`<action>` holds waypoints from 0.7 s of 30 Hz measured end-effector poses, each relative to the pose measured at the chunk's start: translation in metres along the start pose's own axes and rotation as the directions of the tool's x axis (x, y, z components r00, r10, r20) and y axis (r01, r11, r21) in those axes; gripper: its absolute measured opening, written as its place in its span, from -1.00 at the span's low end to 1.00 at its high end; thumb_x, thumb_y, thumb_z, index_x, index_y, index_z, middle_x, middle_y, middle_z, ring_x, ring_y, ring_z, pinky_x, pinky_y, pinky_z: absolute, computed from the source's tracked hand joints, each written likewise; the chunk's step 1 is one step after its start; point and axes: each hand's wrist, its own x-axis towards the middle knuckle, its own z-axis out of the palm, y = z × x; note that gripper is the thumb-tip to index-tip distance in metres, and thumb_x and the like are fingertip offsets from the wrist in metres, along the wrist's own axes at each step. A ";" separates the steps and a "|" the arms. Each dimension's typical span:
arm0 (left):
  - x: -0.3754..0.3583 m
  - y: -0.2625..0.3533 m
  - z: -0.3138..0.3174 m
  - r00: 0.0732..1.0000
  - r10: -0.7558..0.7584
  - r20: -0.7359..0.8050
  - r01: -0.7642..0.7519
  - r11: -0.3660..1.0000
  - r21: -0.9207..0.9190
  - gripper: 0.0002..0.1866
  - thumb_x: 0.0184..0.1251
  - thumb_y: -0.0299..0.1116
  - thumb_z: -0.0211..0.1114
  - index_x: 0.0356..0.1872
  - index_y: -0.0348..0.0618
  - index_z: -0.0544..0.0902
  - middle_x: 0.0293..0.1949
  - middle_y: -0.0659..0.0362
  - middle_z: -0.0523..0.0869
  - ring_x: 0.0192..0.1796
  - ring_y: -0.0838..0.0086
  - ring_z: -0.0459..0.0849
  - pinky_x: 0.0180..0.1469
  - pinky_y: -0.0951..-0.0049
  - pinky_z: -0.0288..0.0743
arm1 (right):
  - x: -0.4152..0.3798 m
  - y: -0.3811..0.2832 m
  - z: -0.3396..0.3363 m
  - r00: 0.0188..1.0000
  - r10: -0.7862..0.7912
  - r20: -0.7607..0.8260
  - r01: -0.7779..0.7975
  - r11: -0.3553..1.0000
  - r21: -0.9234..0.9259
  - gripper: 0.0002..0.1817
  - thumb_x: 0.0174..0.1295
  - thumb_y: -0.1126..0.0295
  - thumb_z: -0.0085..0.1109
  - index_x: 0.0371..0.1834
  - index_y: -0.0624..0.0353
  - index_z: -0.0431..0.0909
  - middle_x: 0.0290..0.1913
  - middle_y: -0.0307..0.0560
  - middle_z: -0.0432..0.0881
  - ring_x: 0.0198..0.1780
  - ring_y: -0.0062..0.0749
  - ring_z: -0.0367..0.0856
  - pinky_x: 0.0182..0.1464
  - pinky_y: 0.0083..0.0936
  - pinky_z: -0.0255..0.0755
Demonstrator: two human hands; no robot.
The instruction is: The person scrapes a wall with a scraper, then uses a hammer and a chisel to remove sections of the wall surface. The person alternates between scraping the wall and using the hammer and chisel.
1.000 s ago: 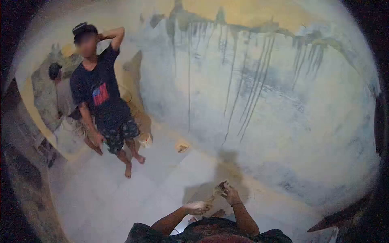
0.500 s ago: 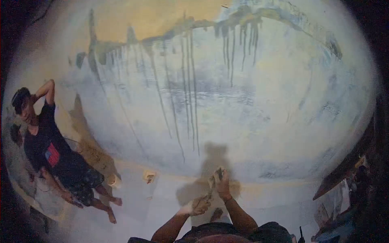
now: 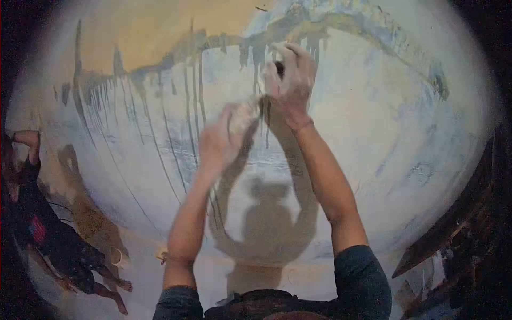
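Both arms reach up in front of a large painted wall (image 3: 368, 122) with dark drips running down it. My left hand (image 3: 217, 141), slightly blurred, is closed round a pale, rough lump (image 3: 244, 118). Higher and to the right, my right hand (image 3: 294, 80) has its fingers curled near the greenish band of paint. A small dark patch (image 3: 279, 68) shows between its thumb and fingers; what it holds is too unclear to name. Whether either hand touches the wall cannot be made out.
At the far left a person (image 3: 40, 224) in dark clothes has one arm raised. A small container (image 3: 118, 258) and a small yellowish item (image 3: 161, 253) lie near the wall's foot. Dark cluttered shapes (image 3: 453, 250) stand at the right. My shadow falls on the wall.
Both my hands have risen from low near my body to high before the wall, and have come apart. The view has shifted, so the person now appears farther left.
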 end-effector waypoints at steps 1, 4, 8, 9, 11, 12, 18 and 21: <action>0.015 -0.011 -0.009 1.000 -0.006 -0.014 0.006 0.999 -0.040 -0.50 0.39 -0.01 0.19 0.22 -0.07 0.49 -0.19 -0.17 0.73 -0.06 -0.06 0.71 -0.01 0.05 0.53 | 0.007 0.004 0.011 0.980 -0.196 0.028 0.195 0.979 0.058 -0.68 0.13 0.35 0.24 -0.03 0.15 0.59 -0.19 -0.12 0.61 -0.01 -0.18 0.56 0.20 -0.17 0.36; 0.047 -0.030 -0.047 0.999 0.011 -0.038 -0.015 0.996 -0.093 -0.54 0.41 -0.09 0.19 0.16 -0.21 0.55 -0.30 0.00 0.75 -0.24 0.30 0.76 -0.14 0.31 0.55 | 0.014 0.013 0.044 0.893 -0.446 0.052 0.437 0.890 0.130 -0.86 0.14 0.28 0.26 -0.34 0.08 0.64 -0.20 -0.19 0.62 -0.03 -0.26 0.56 0.17 -0.24 0.39; 0.092 -0.077 -0.086 0.993 0.096 0.068 -0.100 0.994 0.053 -0.49 0.36 0.05 0.23 0.08 -0.18 0.62 -0.26 -0.11 0.76 -0.18 0.08 0.75 -0.11 0.20 0.56 | 0.017 0.015 0.071 0.778 -0.625 0.060 0.620 0.780 0.080 -0.80 0.14 0.16 0.28 -0.49 0.01 0.63 -0.32 -0.26 0.61 -0.11 -0.35 0.56 0.08 -0.30 0.41; 0.105 -0.091 -0.090 0.976 0.208 0.059 -0.212 0.974 0.084 -0.49 0.35 0.05 0.24 0.09 -0.16 0.64 -0.28 -0.10 0.76 -0.20 0.08 0.76 -0.12 0.20 0.56 | 0.017 0.015 0.078 0.729 -0.675 0.110 0.674 0.737 0.050 -0.78 0.13 0.14 0.28 -0.51 0.00 0.62 -0.35 -0.29 0.60 -0.14 -0.38 0.56 0.05 -0.33 0.42; 0.125 -0.105 -0.099 0.946 0.318 0.056 -0.323 0.940 0.107 -0.48 0.34 0.06 0.25 0.10 -0.15 0.66 -0.30 -0.10 0.76 -0.21 0.08 0.76 -0.12 0.20 0.56 | 0.016 0.012 0.098 0.735 -0.676 0.057 0.671 0.737 0.086 -0.73 0.14 0.10 0.28 -0.57 0.00 0.60 -0.44 -0.31 0.58 -0.24 -0.39 0.57 -0.07 -0.34 0.45; 0.135 -0.108 -0.107 0.942 0.302 0.144 -0.324 0.931 0.170 -0.51 0.37 -0.03 0.23 0.14 -0.17 0.62 -0.24 -0.06 0.76 -0.23 0.19 0.75 -0.13 0.26 0.56 | 0.016 0.011 0.104 0.782 -0.617 0.087 0.609 0.787 0.099 -0.70 0.14 0.08 0.28 -0.61 0.00 0.59 -0.48 -0.29 0.56 -0.29 -0.36 0.57 -0.13 -0.34 0.45; 0.182 -0.126 -0.121 0.812 0.570 0.124 -0.566 0.718 0.404 -0.60 0.36 -0.06 0.22 0.03 -0.12 0.67 -0.23 -0.03 0.74 -0.20 0.09 0.72 -0.10 0.21 0.55 | 0.034 -0.026 0.113 0.763 -0.646 -0.030 0.643 0.752 0.145 -0.75 0.33 0.28 0.06 -0.42 0.21 0.50 -0.46 -0.03 0.53 -0.48 -0.08 0.48 -0.41 -0.27 0.38; 0.210 -0.134 -0.119 0.790 0.587 0.179 -0.605 0.696 0.386 -0.62 0.35 -0.03 0.23 -0.04 -0.11 0.68 -0.26 -0.03 0.73 -0.20 0.05 0.71 -0.11 0.19 0.55 | 0.024 0.004 0.136 0.947 -0.295 0.125 0.244 0.918 0.312 -0.57 0.40 0.18 0.03 -0.61 0.21 0.47 -0.61 -0.04 0.45 -0.53 -0.06 0.48 -0.46 -0.29 0.36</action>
